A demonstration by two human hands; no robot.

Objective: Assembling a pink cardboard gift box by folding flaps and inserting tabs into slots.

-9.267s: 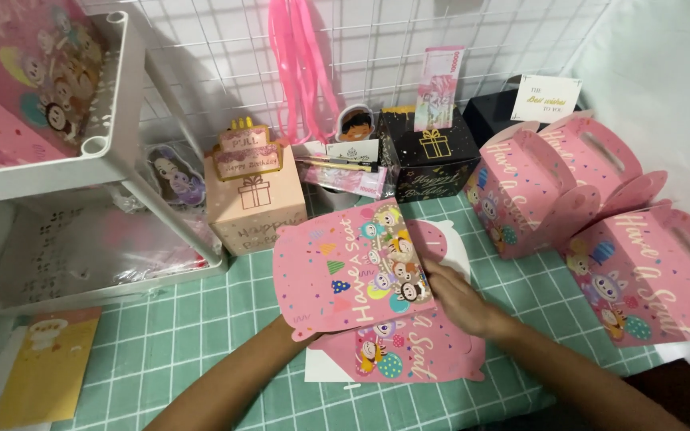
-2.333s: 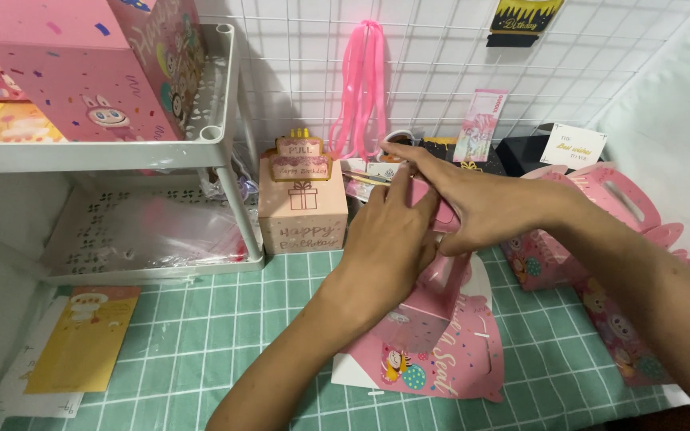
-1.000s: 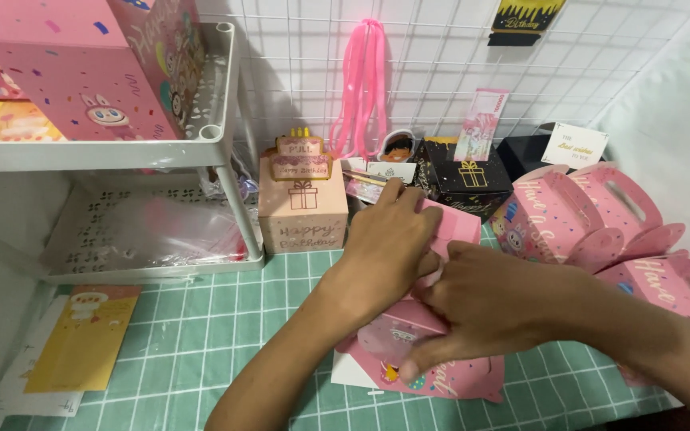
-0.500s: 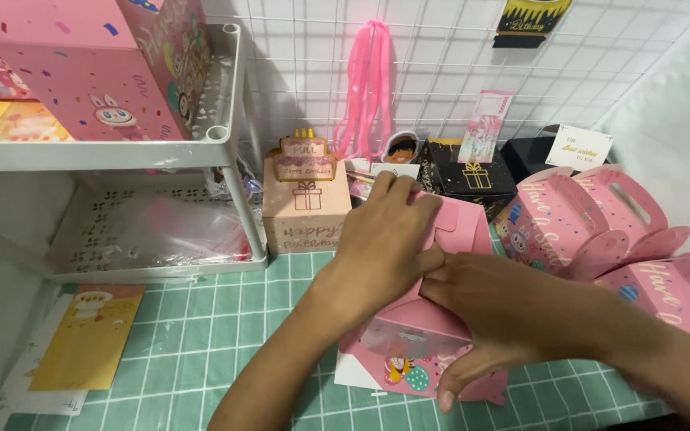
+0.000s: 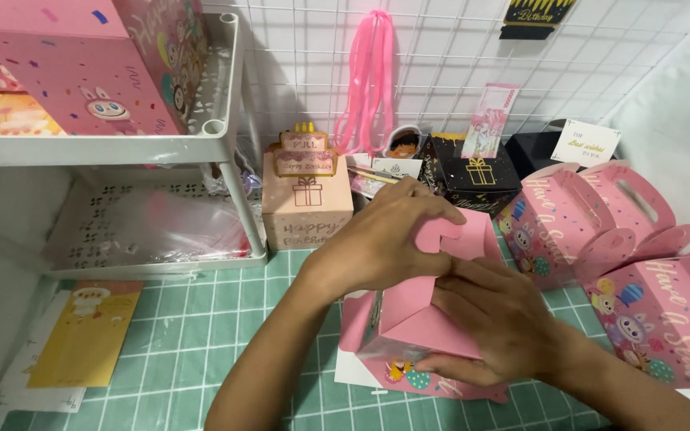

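Half-folded pink cardboard gift box [image 5: 421, 319] on green gridded cutting-mat surface [image 5: 201, 335]. Left hand [image 5: 381, 239] pinches handle flap upright; right hand [image 5: 497, 319] presses side panel, bracing box. Finished pink boxes [image 5: 600, 231] stand right.

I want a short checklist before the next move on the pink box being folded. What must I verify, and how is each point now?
1. Left hand holds the handle flap of the pink box: ok.
2. Right hand presses the box side: ok.
3. Box rests on the green mat: ok.
4. Handle flaps fully locked together: cannot tell.
5. Finished boxes stand apart from the hands: ok.
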